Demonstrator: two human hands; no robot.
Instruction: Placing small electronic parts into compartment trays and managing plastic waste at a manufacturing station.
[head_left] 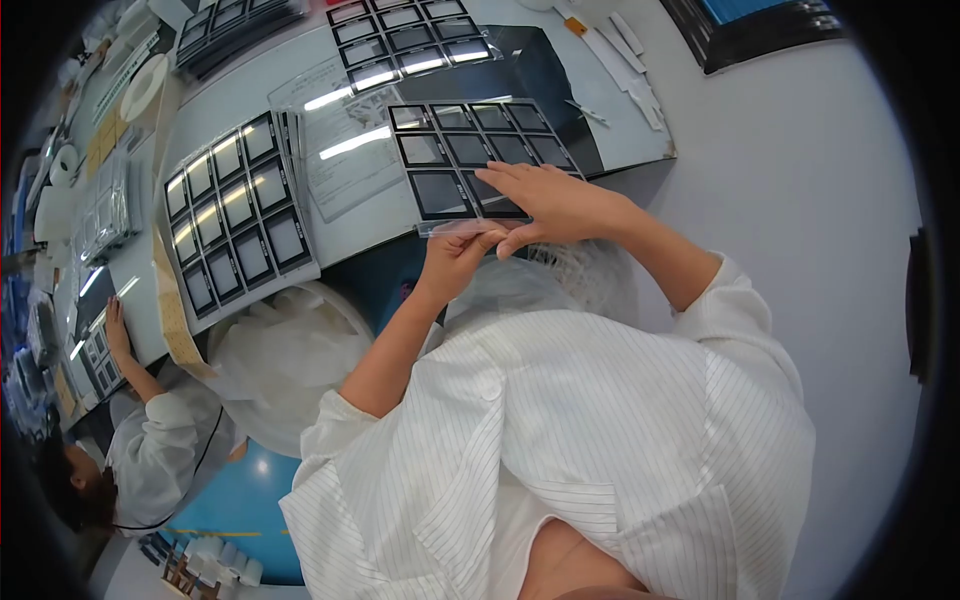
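A sheet of black-framed grey rectangular panels [470,150] lies before me at the table's near edge. My left hand [458,262] is closed in a pinch at its near edge, where a strip of clear film [428,229] shows. Over the sheet's near right part reaches my right hand [560,205], fingers stretched out and thumb apart, close to the left fingertips. Whether its fingers press on the panels I cannot tell. To the left lies a stack of similar panel sheets [240,215], and another such sheet [410,40] is farther back.
A dark mat [560,90] covers the table's [630,140] far right part. White strips [625,60] lie near that corner. Below the edge stands a white bin [290,350] filled with translucent film. At far left, a co-worker's hand [117,325] rests on another panel sheet.
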